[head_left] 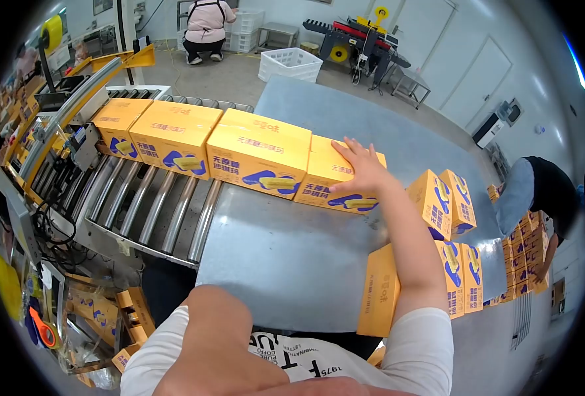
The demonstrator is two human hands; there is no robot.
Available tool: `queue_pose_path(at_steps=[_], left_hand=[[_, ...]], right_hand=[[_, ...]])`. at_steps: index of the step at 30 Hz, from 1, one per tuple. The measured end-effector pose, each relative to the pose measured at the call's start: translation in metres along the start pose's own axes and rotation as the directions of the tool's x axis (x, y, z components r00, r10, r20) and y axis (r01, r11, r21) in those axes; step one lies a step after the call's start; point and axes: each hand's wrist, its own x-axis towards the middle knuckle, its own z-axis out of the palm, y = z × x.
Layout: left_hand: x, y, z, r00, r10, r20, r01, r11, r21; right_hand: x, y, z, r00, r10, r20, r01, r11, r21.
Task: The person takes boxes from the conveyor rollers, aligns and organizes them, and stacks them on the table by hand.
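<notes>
Four yellow boxes stand end to end in a row, from the roller conveyor (148,206) onto the metal table (286,254). My right hand (358,166) rests on the rightmost box (320,173) of the row, fingers spread over its top and its far right end. Beside it on the left is a larger-looking box (259,148). Near my right forearm, several more yellow boxes (430,204) stand on the table's right side, and one box (379,290) is close to my body. My left arm is bent across my front; its hand is not visible.
A taping machine frame (84,142) spans the conveyor at the left. Orange-handled scissors (45,329) hang at the lower left. A white crate (290,65) is on the floor behind the table. One person crouches at the back; another bends by stacked boxes (523,254) at the right.
</notes>
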Motion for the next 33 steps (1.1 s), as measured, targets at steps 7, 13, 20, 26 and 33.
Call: queue_pose_path(at_steps=[7, 13, 20, 26, 33], left_hand=[[0.003, -0.001, -0.007, 0.998, -0.023, 0.054, 0.027, 0.996, -0.091], [-0.002, -0.006, 0.001, 0.999, -0.043, 0.010, 0.043, 0.992, -0.115], [-0.003, -0.012, -0.001, 1.000, -0.030, 0.008, 0.031, 0.993, -0.118], [-0.004, -0.013, -0.001, 0.998, -0.046, 0.035, 0.051, 0.984, -0.168], [-0.002, -0.012, -0.002, 0.998, -0.042, 0.037, 0.046, 0.991, -0.123]], right_hand=[[-0.009, -0.020, -0.028, 0.867, 0.457, -0.199, -0.495, 0.836, -0.236], [0.004, 0.008, -0.025, 0.769, 0.610, 0.191, -0.476, 0.746, -0.465], [-0.035, 0.086, -0.057, 0.654, 0.663, 0.364, -0.600, 0.748, -0.284], [-0.068, 0.160, -0.033, 0.569, 0.777, 0.269, -0.719, 0.629, -0.297], [-0.062, 0.175, 0.001, 0.485, 0.869, -0.092, -0.833, 0.428, -0.352]])
